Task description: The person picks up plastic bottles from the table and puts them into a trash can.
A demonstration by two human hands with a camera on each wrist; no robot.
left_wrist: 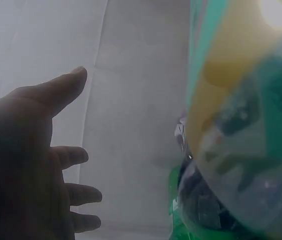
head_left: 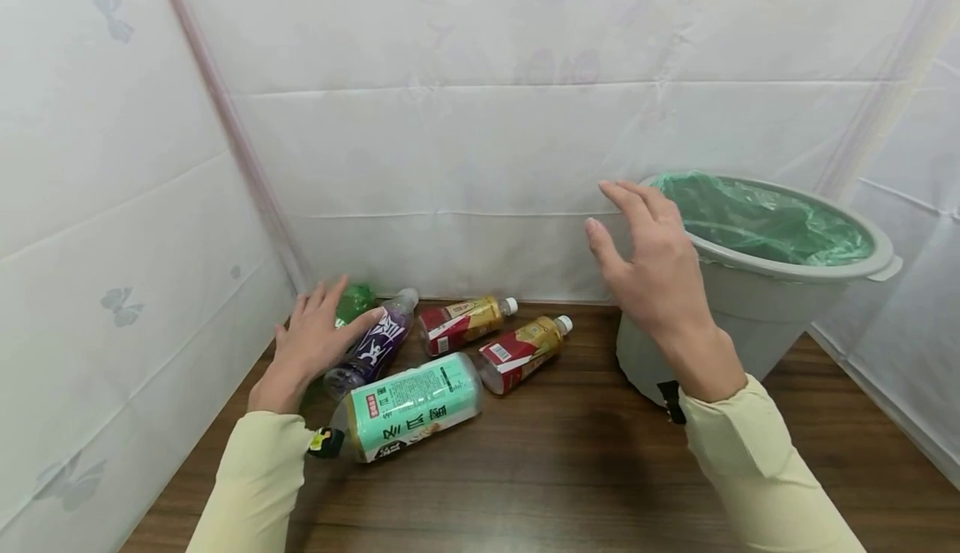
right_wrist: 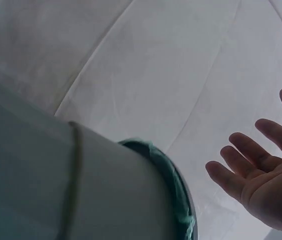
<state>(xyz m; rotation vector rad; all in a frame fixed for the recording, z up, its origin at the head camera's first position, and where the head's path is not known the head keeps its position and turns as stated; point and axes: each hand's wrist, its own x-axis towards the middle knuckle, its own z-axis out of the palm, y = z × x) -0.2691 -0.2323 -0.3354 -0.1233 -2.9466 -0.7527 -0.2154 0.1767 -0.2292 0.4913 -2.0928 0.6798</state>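
Note:
My left hand, fingers spread and holding nothing, hovers over the green bottle and beside the purple-labelled bottle at the left. In the left wrist view its thumb and fingers stand apart with bare space around them. A large bottle with a mint-green label lies just right of the left wrist. Beyond it lie two red-and-gold-labelled bottles, one at the back and one nearer. My right hand is raised, empty, its fingers extended, next to the rim of a grey bin.
A green plastic bag lines the bin, folded over parts of its rim. The brown wood-grain table carries the bottles and bin. White sheeting with seams closes off the back and both sides.

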